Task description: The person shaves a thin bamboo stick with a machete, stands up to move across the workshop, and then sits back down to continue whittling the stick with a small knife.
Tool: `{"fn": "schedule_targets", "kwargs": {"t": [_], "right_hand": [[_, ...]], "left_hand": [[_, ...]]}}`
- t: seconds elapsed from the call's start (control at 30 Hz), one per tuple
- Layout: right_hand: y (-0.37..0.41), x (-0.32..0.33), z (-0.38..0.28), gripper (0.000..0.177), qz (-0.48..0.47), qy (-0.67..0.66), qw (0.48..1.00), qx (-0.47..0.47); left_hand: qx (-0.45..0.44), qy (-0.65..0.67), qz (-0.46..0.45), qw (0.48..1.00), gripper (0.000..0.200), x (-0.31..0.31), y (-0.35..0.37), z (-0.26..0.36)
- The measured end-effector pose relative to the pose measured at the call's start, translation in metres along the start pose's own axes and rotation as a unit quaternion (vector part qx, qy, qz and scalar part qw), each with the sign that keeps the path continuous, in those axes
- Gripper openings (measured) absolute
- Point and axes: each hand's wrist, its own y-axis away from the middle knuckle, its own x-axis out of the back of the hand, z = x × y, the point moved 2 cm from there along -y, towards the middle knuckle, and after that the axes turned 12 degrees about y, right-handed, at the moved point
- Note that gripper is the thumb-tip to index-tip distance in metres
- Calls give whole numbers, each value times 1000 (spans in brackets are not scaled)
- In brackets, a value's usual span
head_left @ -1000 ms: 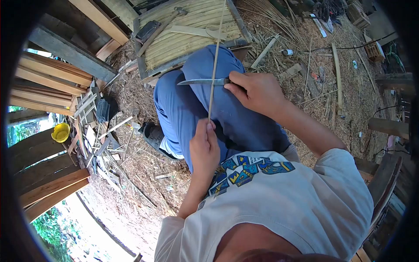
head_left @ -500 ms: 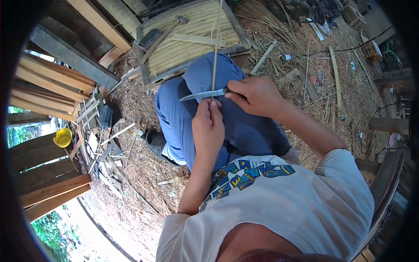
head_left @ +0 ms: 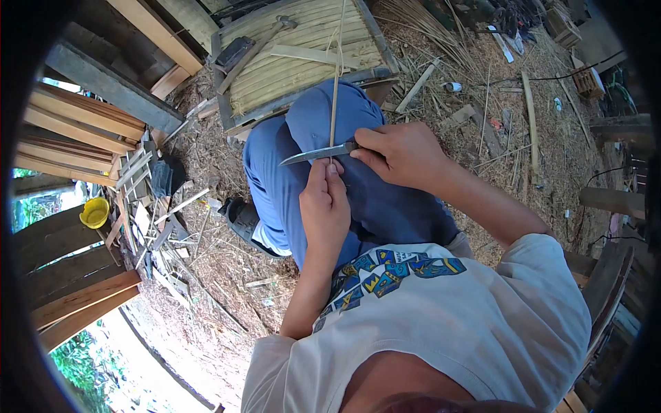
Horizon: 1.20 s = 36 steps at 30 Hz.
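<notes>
A thin pale strip, which looks like bamboo [head_left: 334,103], runs from my lap out past my knees over the slatted platform. My left hand [head_left: 325,199] pinches its near end between thumb and fingers. A knife [head_left: 315,155] is gripped by its dark handle in my right hand [head_left: 399,153], fingers wrapped round it. Its blade points left and lies across the strip, just beyond my left fingertips. A thin curled sliver [head_left: 337,43] shows farther along the strip.
Ahead stands a low slatted platform [head_left: 303,76] with a hammer [head_left: 258,51], a dark block [head_left: 236,52] and a flat wooden slat [head_left: 313,56] on it. Shavings and offcuts cover the ground. A yellow bucket [head_left: 95,213] is at the left; long thin strips [head_left: 437,38] lie at upper right.
The view has shifted slightly. Both hands stay close together, the knife still across the strip near my left fingertips, its blade turned at a slightly different angle.
</notes>
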Motion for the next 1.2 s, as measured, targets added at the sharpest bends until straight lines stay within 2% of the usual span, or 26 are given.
{"fn": "schedule_targets", "kwargs": {"t": [0.13, 0.33, 0.53, 0.83, 0.93, 1.03, 1.2], "right_hand": [[2, -4, 1, 24, 6, 5, 1000, 2], [2, -8, 11, 24, 24, -12, 999, -40], [3, -6, 9, 25, 27, -23, 999, -38], [3, -9, 2, 25, 66, -48, 994, -72], [2, -11, 2, 25, 72, -50, 993, -76], [1, -12, 3, 25, 75, -53, 993, -68], [3, -10, -2, 25, 60, -45, 995, -60]], "left_hand": [[-1, 0, 3, 1000, 19, 0, 3, 3], [58, 2, -21, 998, 20, 3, 34, -3], [46, -41, -27, 998, 14, 27, 58, -6], [99, -53, -27, 993, 15, 52, 101, -10], [128, 5, -33, 991, 15, 56, 105, -15], [198, 164, -49, 965, 16, 55, 100, -25], [180, 155, -47, 970, 20, 33, 60, -17]]}}
